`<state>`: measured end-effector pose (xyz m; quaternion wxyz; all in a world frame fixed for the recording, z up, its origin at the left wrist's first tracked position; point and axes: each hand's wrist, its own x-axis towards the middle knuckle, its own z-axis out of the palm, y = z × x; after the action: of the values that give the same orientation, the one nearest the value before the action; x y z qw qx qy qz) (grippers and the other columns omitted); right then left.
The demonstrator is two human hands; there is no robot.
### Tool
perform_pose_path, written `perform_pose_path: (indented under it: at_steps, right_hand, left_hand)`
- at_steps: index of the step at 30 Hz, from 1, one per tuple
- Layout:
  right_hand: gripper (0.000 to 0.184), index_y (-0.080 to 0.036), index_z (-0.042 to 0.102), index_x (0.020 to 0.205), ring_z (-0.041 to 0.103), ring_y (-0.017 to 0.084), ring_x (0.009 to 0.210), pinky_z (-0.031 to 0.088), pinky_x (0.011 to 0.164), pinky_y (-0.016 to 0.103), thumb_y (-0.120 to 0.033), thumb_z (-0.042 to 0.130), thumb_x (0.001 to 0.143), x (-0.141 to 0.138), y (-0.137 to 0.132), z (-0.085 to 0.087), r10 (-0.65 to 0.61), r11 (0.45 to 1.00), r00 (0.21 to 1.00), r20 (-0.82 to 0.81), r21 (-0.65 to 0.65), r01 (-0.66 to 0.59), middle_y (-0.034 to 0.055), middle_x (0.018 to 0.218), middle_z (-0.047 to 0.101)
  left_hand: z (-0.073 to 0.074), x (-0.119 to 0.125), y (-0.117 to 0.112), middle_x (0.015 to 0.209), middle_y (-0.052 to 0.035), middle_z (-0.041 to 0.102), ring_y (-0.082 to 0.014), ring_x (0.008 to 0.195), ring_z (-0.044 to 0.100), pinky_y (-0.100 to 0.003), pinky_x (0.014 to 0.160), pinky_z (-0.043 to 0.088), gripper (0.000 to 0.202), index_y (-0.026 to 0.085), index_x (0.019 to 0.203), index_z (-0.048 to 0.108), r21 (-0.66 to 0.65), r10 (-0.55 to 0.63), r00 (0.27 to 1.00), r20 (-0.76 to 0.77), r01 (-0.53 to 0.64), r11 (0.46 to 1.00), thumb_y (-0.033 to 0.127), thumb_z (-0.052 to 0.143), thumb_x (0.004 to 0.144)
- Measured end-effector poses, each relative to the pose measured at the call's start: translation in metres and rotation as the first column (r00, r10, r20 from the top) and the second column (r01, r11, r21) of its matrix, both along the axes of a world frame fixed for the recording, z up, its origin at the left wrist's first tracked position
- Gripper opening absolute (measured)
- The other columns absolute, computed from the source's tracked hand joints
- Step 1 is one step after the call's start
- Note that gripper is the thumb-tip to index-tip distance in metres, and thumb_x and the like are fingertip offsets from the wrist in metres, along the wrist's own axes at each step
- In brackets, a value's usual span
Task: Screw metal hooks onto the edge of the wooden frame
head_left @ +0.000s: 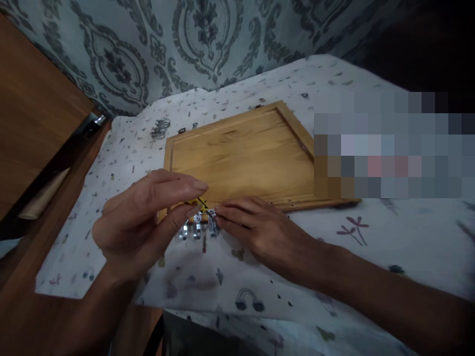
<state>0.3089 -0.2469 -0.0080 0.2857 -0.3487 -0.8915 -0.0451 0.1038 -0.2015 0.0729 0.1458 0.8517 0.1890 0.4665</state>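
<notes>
Silver hooks [197,226]: apparently setting or adjusting these, three in a row at the near edge of the wooden board [237,163], itself lying flat on the cloth-covered tabletop [411,227]. Using for this, by the look of it, a thin dark-and-yellow tool [202,201], partly hidden by the fingers and too small to identify for certain.

Pinching it between thumb and index finger with the left hand [141,217], holding the wrist raised over the board's near left corner and pointing the fingers rightward. Meanwhile steadying, seemingly, the rightmost hook with the right hand [256,222], resting low and palm down, keeping the fingers together and pointing left, touching or nearly touching the metal; not showing clearly whether gripping it. Angling that forearm in from the lower right.

Calling next, probably, for keeping the hook still while seating the tool's tip squarely, without letting it slip across the wood. Also having a small heap of metal pieces [160,128] lying apart, near the far left corner.
</notes>
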Motion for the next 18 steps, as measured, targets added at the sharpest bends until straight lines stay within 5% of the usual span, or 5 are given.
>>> perform_pose_path:
  at_steps: [10,18]
  right_hand:
    - [0.024,-0.009,0.069,0.107,0.064,0.026,0.100,0.058,0.085,0.041,-0.009,0.048,0.096,-0.0007,-0.0005,0.0012,0.017,1.000,0.999,-0.031,-0.002,-0.017,0.0126,0.112,0.073]
    - [0.026,-0.011,0.069,0.107,0.064,0.025,0.102,0.058,0.087,0.043,-0.009,0.046,0.096,0.0009,-0.0016,0.0039,0.009,1.000,1.000,0.003,-0.022,-0.009,0.0124,0.112,0.073]
  left_hand:
    - [0.0007,0.0013,-0.0009,0.105,0.0017,0.075,-0.0169,0.096,0.071,-0.034,0.082,0.064,0.045,0.025,0.116,0.070,-0.053,-0.038,0.999,-0.014,0.037,0.998,-0.003,0.068,0.080]
    - [0.0024,-0.0021,-0.0002,0.103,0.0023,0.074,-0.0189,0.090,0.071,-0.040,0.076,0.065,0.039,0.032,0.113,0.070,-0.027,0.076,0.994,0.079,-0.074,0.997,0.009,0.072,0.082]
